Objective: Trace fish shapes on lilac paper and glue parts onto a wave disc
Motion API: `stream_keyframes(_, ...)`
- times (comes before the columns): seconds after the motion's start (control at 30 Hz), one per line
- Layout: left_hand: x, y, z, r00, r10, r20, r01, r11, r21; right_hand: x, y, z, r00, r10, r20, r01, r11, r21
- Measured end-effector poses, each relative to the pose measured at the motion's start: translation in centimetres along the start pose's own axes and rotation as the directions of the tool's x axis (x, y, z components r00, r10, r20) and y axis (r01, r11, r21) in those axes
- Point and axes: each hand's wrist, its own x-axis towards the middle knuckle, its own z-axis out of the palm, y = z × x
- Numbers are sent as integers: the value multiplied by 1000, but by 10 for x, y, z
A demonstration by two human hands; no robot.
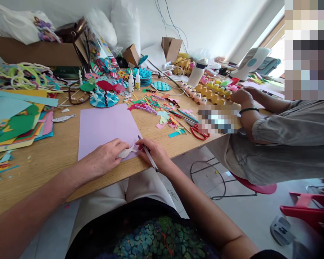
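A purple sheet of paper (105,129) lies on the wooden table in front of me. Near its front edge is a small white fish-shaped cutout (126,152). My left hand (108,156) rests on the sheet, its fingers together and pressing on the body of the cutout. Beside the cutout's tail, my right hand (154,153) grips a pen (150,157), which slants with one end up at the sheet's right edge. The right fingertips are close to the tail; whether they touch it I cannot tell.
Coloured paper (16,118) is stacked at left, near a grey fish shape (64,118). Paper scraps (175,124) and red-handled scissors (200,132) lie right of the sheet. Glue bottles (137,81) stand behind. Another person's hands (243,96) are at the right, by yellow egg trays (212,94).
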Motion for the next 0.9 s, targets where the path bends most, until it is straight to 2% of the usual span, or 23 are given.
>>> stream_keyframes(0.27,-3,-2,0,999,2,32,-3,1000,25,1,-2,-1,1000,26,1,-26,1000,-12)
stream_keyframes(0.63,0,-1,2,1000,20,8,-20,998,64,0,-2,2,999,29,-24,-30,999,-29)
stream_keyframes(0.9,1,0,3,998,21,67,-30,991,129,0,0,2,1000,11,-14,-11,1000,-16)
